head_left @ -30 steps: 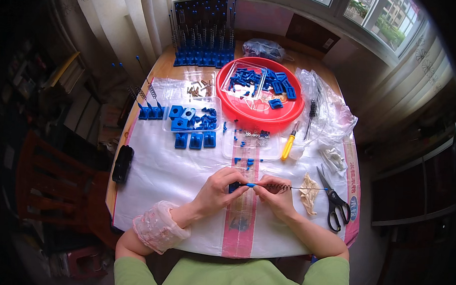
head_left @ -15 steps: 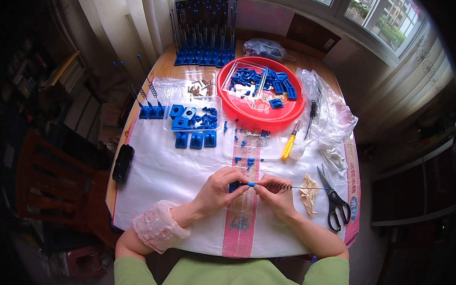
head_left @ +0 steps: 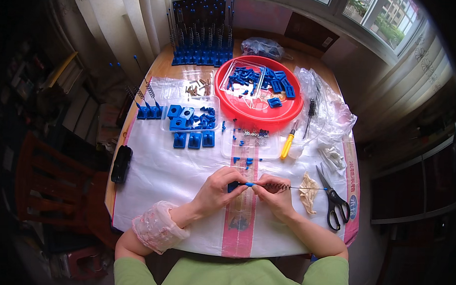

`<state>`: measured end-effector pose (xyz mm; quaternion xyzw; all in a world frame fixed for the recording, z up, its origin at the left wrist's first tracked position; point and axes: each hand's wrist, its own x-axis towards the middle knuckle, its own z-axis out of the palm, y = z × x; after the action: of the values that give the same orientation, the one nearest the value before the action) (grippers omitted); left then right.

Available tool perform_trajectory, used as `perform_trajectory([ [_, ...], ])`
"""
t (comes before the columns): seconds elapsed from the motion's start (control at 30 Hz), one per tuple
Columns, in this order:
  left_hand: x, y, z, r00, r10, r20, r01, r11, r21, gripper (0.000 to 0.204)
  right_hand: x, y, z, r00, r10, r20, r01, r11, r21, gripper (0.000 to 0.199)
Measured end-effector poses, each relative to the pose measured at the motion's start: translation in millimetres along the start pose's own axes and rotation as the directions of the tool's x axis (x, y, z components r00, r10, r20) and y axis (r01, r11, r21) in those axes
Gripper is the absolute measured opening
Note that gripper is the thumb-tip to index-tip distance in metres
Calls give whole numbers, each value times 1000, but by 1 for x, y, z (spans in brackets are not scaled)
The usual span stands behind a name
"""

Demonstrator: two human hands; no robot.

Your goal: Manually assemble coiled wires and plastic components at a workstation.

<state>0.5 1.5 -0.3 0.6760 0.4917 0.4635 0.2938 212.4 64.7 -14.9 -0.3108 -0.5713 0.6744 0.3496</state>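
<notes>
Above the pink stripe of the table cover, both hands meet on one small assembly. My left hand (head_left: 214, 188) is closed on its dark blue plastic base (head_left: 231, 187), mostly covered by the fingers. Between the fingertips shows a bright blue sleeve (head_left: 249, 185). My right hand (head_left: 277, 198) pinches beside that sleeve, where a black coil spring (head_left: 280, 186) begins. From the spring a thin rod runs right, ending in a small blue tip (head_left: 326, 189). Just beyond the hands lie several small blue plastic pieces (head_left: 248, 162).
Scissors (head_left: 337, 204) and a crumpled tan cloth (head_left: 307, 193) lie to the right. Farther off are a yellow-handled screwdriver (head_left: 287, 146), a red basin (head_left: 259, 121) of blue parts and a clear tray (head_left: 216, 123). Finished-looking spring stands (head_left: 203, 56) crowd the back; a black case (head_left: 122, 164) sits left.
Both hands keep nearly the same grip and place on the assembly. The whole scene has shifted very slightly left in the view.
</notes>
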Motion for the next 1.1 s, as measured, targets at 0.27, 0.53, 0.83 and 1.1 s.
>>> perform_trajectory([
  [0.27, -1, 0, 0, 1000, -6, 0, 6, 1000, 2, 15, 0, -1, 2, 1000, 1, -3, -1, 1000, -10, 6],
  [0.53, -1, -1, 0, 1000, -1, 4, 1, 1000, 21, 15, 0, -1, 1, 1000, -2, -12, 2, 1000, -22, 5],
  [0.83, -1, 0, 1, 1000, 10, -8, -9, 1000, 27, 14, -1, -1, 2, 1000, 3, -16, -3, 1000, -15, 5],
  [1.1, -4, 2, 1, 990, -129, 58, 133, 987, -89, 12, 0, 1, 2, 1000, -5, -5, 6, 999, 50, 4],
])
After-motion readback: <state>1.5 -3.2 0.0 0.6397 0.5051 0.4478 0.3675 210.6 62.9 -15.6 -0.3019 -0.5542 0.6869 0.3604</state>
